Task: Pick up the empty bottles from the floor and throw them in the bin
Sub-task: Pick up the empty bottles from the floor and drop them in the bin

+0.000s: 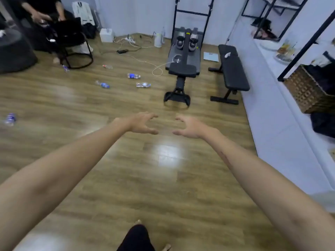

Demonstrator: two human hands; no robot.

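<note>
Several empty plastic bottles lie scattered on the wooden floor ahead. A blue-labelled bottle [133, 76] and a clear bottle [143, 85] lie near the middle, another blue-labelled bottle [103, 84] to their left. A red-capped bottle [108, 66] and a small bottle [65, 68] lie farther back by the chair. One more bottle [10, 119] lies at the far left. My left hand [143, 124] and my right hand [190, 126] are stretched out in front of me, fingers spread and loosely curled, holding nothing. No bin is in view.
A black exercise machine [183, 69] and a black bench [233, 73] stand ahead on the right. Cables [145, 61] run across the floor. A person sits on a black chair [72, 42] at the back left. A woven basket [306, 91] sits on the white ledge at right.
</note>
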